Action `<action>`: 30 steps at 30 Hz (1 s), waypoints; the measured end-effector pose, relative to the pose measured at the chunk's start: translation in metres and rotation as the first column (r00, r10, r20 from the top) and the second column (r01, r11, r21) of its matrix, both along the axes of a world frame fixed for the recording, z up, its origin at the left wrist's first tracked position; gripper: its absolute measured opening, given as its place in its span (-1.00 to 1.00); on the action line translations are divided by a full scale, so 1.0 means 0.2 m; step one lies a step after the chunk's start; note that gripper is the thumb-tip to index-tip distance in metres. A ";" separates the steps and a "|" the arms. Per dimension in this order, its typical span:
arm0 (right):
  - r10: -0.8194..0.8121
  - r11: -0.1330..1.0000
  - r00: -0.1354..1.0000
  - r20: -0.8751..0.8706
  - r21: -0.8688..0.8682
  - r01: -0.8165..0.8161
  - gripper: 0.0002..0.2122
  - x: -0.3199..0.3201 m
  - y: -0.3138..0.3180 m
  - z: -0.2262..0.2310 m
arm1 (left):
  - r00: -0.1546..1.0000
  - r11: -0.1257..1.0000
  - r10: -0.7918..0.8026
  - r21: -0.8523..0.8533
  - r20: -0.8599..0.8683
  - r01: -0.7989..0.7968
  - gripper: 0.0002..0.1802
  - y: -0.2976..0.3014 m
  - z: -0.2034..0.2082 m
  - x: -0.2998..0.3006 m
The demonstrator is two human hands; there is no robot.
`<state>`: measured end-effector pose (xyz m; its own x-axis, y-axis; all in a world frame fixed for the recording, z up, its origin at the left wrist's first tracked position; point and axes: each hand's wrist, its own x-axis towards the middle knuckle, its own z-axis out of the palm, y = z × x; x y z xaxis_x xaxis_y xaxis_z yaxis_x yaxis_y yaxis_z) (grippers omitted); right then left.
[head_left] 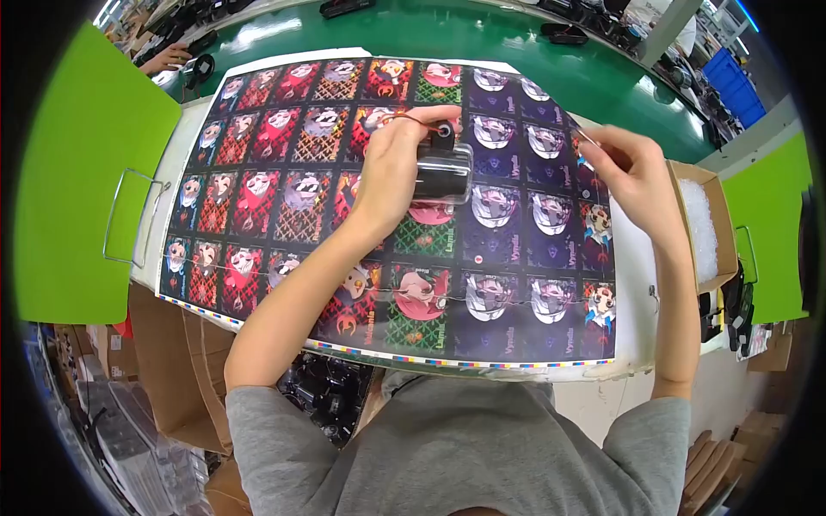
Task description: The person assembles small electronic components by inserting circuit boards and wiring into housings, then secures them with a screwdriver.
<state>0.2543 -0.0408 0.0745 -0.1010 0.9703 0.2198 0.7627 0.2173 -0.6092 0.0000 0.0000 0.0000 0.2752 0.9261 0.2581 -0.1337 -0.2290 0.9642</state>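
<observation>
Beside the printed sheet, a carton holds whitish material.

Over there, a plain grey T-shirt sits loose and softly creased, its fabric faintly flecked. The short left sleeve and right sleeve both stop around the elbows, leaving the slim forearms bare.

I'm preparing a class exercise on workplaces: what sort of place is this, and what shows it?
Probably a factory or workshop: a long green work surface runs beyond the printed sheet, another person's hand shows at upper left, and a blue crate at upper right.
</observation>
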 end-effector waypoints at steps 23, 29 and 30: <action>0.301 0.952 0.799 -0.520 0.217 -0.217 -0.87 -0.36 0.12 0.17 | 0.842 0.915 -0.335 -0.068 0.423 0.398 -0.30 0.07 0.25 0.09; 0.404 0.912 0.849 -0.340 0.221 -0.345 -0.88 -0.40 0.23 0.21 | 0.862 0.861 -0.482 -0.097 0.156 0.499 -0.64 0.07 0.27 0.07; 0.405 0.912 0.861 -0.308 0.201 -0.357 -0.88 -0.40 0.23 0.21 | 0.867 0.867 -0.457 -0.117 0.197 0.484 -0.75 0.05 0.27 0.07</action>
<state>0.1742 0.0047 0.1169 -0.3536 0.8304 0.4306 0.3583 0.5454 -0.7577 0.0150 0.0109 0.0534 0.6565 0.7280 0.1974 -0.3404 0.0524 0.9388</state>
